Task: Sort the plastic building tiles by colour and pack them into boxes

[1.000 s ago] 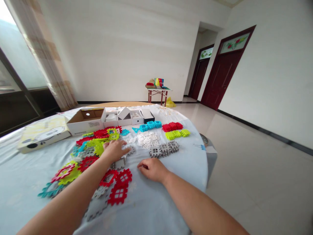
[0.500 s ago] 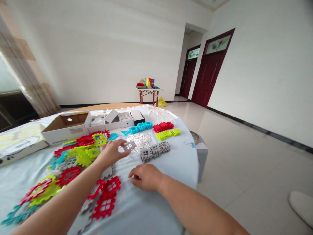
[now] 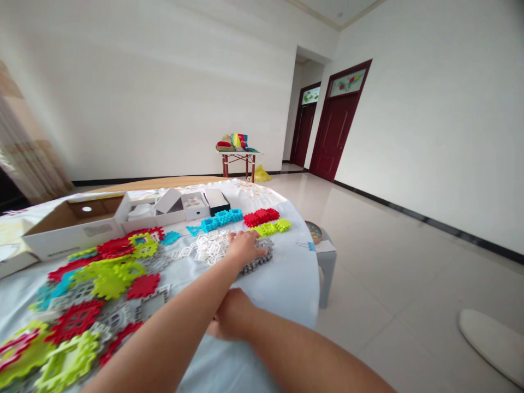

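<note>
My left hand (image 3: pixel 246 248) reaches over the stacks of grey toothed building plates (image 3: pixel 262 259), its fingers curled down on them around a grey plate that it mostly covers. Loose white window-shaped pieces (image 3: pixel 210 245) lie in a heap just left of those fingers. My right hand (image 3: pixel 233 315) rests low over the cloth, nearer to me, with its fingers hidden behind my left forearm. A spread of mixed toothed plates covers the left of the table, among them a red plate (image 3: pixel 143 286) and a lime green plate (image 3: pixel 110 278).
Blue stacks (image 3: pixel 221 219), red stacks (image 3: pixel 261 217) and lime green stacks (image 3: pixel 270 228) stand behind my left hand. An open carton (image 3: pixel 77 226) and small white boxes (image 3: pixel 170 202) line the back. A grey stool (image 3: pixel 326 267) stands by the table's right edge.
My left hand has carried a grey plate rightward from beside the white pieces to the grey stacks. My right hand has shifted slightly left and nearer, under the left forearm. The view has turned right.
</note>
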A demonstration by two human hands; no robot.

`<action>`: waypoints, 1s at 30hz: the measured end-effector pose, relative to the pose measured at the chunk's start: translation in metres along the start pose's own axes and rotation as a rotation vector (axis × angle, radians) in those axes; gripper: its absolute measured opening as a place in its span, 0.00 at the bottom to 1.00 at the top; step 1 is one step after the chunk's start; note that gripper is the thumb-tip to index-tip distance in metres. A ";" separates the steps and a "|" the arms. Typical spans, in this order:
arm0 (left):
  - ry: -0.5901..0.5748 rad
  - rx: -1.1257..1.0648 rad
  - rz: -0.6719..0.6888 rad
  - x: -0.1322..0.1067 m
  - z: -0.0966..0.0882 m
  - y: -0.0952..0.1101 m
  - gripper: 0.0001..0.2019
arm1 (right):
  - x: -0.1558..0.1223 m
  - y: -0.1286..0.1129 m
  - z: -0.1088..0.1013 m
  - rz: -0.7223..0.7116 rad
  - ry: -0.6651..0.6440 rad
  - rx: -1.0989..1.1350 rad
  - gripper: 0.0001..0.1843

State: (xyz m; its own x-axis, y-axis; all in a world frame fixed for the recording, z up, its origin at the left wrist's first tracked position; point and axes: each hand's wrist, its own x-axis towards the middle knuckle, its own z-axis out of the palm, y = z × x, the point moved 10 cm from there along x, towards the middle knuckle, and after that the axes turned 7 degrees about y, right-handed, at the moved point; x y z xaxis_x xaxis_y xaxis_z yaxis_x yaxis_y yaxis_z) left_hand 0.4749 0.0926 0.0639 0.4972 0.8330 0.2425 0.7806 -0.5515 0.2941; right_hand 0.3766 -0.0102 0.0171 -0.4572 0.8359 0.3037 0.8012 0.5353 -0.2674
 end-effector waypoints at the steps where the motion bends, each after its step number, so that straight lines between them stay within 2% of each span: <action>1: -0.017 0.007 0.005 0.002 0.005 0.001 0.26 | 0.001 -0.001 -0.001 -0.012 0.013 0.013 0.15; 9: -0.113 0.062 0.021 0.009 0.022 0.006 0.37 | 0.003 0.003 0.005 0.016 -0.013 0.058 0.17; 13: -0.164 0.087 0.023 0.013 0.030 0.008 0.34 | 0.003 0.000 0.006 -0.022 -0.019 0.046 0.19; 16: -0.161 0.096 0.027 0.013 0.033 0.006 0.31 | 0.003 0.000 0.007 -0.033 -0.033 0.034 0.20; 21: -0.140 0.109 0.019 0.008 0.036 -0.002 0.33 | 0.002 -0.003 0.008 -0.064 -0.035 0.031 0.24; 27: -0.114 0.126 0.006 0.000 0.028 -0.001 0.28 | -0.001 -0.003 0.013 -0.108 -0.023 0.000 0.27; 30: -0.096 0.123 0.022 -0.002 0.025 0.005 0.34 | -0.002 -0.003 0.013 -0.123 -0.002 -0.012 0.28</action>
State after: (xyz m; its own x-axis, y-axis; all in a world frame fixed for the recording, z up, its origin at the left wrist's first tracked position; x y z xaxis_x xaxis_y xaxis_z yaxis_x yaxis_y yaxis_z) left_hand 0.4871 0.0893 0.0418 0.5438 0.8245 0.1563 0.8069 -0.5649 0.1729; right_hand 0.3698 -0.0121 0.0052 -0.5533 0.7642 0.3315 0.7436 0.6324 -0.2169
